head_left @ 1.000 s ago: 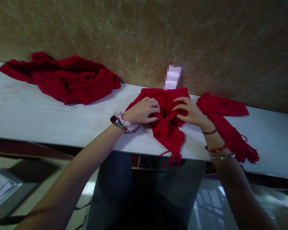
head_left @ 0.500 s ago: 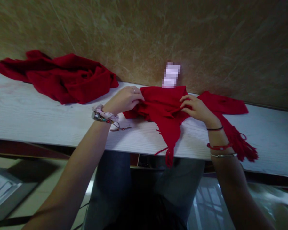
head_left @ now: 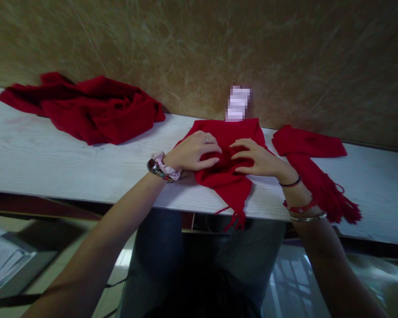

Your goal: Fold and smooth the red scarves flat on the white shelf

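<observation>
A red fringed cloth point(head_left: 230, 134) lies on a white ledge point(head_left: 119, 168) directly in front of a seated person, its broad, straight edge toward a brown marbled wall point(head_left: 199, 57) and its narrow end pointing back at the person. The long axis runs from wall to lap, slanting slightly right, with the tasseled tip dangling over the ledge's near edge. The left hand point(head_left: 197, 150), a ring on one finger, rests on the cloth half open, thumb apart from curved fingers; the right hand point(head_left: 257, 159) faces it, fingers loosely spread and touching the fabric. A pale tag point(head_left: 238, 104) extends from the cloth's far edge against the wall, its writing blurred into blocks and unreadable. To the right lies a folded red length point(head_left: 305, 145) ending in a thick fringe; whether it joins the middle cloth behind the right hand cannot be told. Farther left, a larger red heap point(head_left: 101, 110) sits crumpled against the wall. Papers point(head_left: 3, 260) show at lower left.
</observation>
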{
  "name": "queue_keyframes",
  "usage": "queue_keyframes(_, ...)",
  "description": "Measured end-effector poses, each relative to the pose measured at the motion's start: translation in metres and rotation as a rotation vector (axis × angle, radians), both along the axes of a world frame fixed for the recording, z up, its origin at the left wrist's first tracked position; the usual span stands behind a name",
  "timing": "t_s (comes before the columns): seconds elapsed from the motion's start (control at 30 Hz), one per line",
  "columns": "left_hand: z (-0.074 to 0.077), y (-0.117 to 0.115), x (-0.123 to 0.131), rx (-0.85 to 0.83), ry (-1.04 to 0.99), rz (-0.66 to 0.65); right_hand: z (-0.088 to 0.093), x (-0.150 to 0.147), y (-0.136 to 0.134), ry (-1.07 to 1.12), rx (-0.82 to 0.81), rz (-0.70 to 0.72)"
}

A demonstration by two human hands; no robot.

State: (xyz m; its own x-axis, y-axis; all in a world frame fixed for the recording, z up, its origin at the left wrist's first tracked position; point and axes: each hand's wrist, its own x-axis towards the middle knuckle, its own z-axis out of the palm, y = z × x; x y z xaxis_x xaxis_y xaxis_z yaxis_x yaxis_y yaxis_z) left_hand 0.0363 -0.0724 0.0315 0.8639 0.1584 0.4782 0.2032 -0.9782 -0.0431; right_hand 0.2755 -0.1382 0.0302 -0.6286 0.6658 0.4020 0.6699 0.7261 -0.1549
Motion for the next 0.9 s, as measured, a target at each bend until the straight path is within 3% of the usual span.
queue_keyframes(0.1,-0.006,0.0,0.006,-0.026,0.182,-0.045,-0.008,0.003,0.006,-0.092,0.001,-0.028)
queue_keyframes(0.2,-0.011,0.004,0.006,-0.005,0.234,-0.014,-0.008,0.006,0.009,-0.009,0.034,-0.033)
queue_keyframes(0.3,-0.009,0.011,0.001,0.009,0.094,0.112,0.0,0.012,0.009,0.153,0.134,-0.134)
queue_keyframes(0.4,-0.006,0.02,-0.007,-0.014,-0.157,0.311,0.006,0.021,0.009,0.333,0.309,-0.415)
queue_keyframes(0.5,-0.008,0.027,-0.011,-0.071,-0.253,0.358,0.004,0.025,0.011,0.367,0.34,-0.578)
queue_keyframes(0.7,-0.008,0.011,-0.002,-0.012,-0.207,0.127,0.002,0.017,0.009,0.25,0.193,-0.319)
queue_keyframes(0.8,-0.005,-0.002,0.006,-0.069,-0.053,-0.032,0.005,0.015,0.004,0.214,0.12,-0.212)
queue_keyframes(0.9,-0.011,-0.004,0.012,-0.061,0.158,-0.069,0.001,0.015,0.005,0.082,0.009,-0.086)
